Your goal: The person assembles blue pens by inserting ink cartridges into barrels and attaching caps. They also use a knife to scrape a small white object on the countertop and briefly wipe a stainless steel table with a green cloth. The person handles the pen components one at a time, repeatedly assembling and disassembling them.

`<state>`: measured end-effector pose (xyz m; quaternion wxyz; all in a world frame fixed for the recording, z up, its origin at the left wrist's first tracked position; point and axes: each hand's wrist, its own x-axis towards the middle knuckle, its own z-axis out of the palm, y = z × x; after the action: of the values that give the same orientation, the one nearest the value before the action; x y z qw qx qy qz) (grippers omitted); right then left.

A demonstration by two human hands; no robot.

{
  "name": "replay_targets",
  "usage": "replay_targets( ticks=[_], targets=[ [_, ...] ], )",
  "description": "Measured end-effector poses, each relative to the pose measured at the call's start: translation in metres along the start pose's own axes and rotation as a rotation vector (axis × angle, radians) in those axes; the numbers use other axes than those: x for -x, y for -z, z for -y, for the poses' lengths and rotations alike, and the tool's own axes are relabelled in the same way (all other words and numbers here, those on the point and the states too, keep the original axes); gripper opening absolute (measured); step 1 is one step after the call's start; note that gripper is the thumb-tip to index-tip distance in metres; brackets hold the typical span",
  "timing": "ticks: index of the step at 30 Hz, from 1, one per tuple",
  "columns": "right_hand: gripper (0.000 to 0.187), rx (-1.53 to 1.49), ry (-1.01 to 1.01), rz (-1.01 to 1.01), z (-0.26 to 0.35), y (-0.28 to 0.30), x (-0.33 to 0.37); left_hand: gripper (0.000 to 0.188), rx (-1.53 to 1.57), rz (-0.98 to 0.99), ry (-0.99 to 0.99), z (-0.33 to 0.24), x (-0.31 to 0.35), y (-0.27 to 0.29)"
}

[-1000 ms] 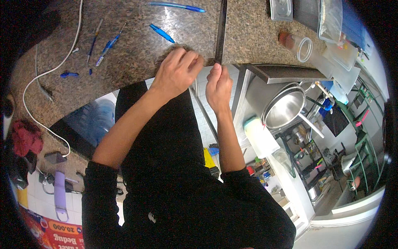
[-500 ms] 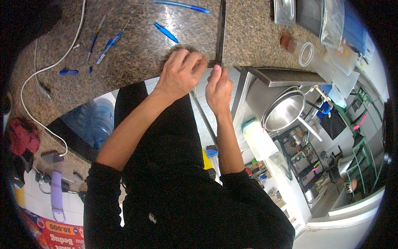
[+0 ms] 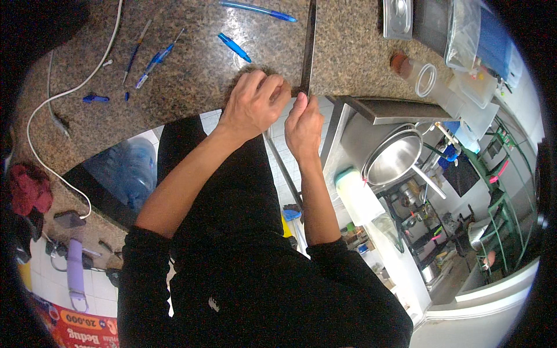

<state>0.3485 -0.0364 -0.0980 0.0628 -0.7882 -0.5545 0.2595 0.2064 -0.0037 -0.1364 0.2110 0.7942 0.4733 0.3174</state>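
My left hand (image 3: 255, 101) is curled at the front edge of the speckled stone counter (image 3: 191, 81), fingers bent inward. Close on its right, my right hand (image 3: 304, 126) is closed with the thumb pressed on the bent fingers. Whatever either hand grips is hidden by the fingers. Just beyond the left hand lies a short blue pen barrel (image 3: 234, 47), and farther off a long translucent blue pen tube (image 3: 261, 10). To the left rest a blue pen with its refill sticking out (image 3: 155, 62), a thin dark refill (image 3: 137, 53), a blue pen cap (image 3: 96, 98) and a tiny blue plug (image 3: 126, 96).
A white cable (image 3: 81, 87) winds along the counter's left side. At the right are a clear plastic cup (image 3: 425, 80), a metal lid (image 3: 398, 18) and steel pans (image 3: 395, 155). Below the counter sits a blue water jug (image 3: 139, 168); a purple bottle (image 3: 75, 267) is at lower left.
The view has shifted slightly. Both hands keep nearly the same pose at the counter edge, and the pen parts lie as before.
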Motion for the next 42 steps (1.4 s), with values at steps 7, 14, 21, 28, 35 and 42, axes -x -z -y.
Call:
replay_targets(
  ticks=[7, 14, 21, 28, 35, 42],
  targets=[
    [0.032, -0.089, -0.071, 0.060, 0.003, 0.004, 0.000, 0.023, 0.082, 0.033, 0.070, -0.002, 0.000, 0.003],
    [0.033, -0.013, -0.061, 0.033, 0.000, -0.001, 0.002, 0.024, 0.141, 0.158, 0.176, -0.010, -0.006, 0.012],
    [0.037, -0.148, -0.061, 0.054, 0.003, 0.009, 0.002, 0.026, 0.102, 0.169, 0.111, -0.008, -0.006, 0.014],
    [0.039, -0.150, -0.054, 0.021, -0.001, 0.012, 0.002, 0.027, 0.016, 0.183, -0.043, -0.003, -0.006, 0.007],
    [0.038, -0.114, -0.044, 0.013, -0.006, 0.011, 0.003, 0.028, -0.001, 0.199, -0.136, 0.005, -0.009, 0.009],
    [0.037, -0.135, -0.070, 0.035, -0.004, 0.009, 0.001, 0.027, 0.018, 0.196, -0.133, 0.007, -0.009, 0.007]
  ],
)
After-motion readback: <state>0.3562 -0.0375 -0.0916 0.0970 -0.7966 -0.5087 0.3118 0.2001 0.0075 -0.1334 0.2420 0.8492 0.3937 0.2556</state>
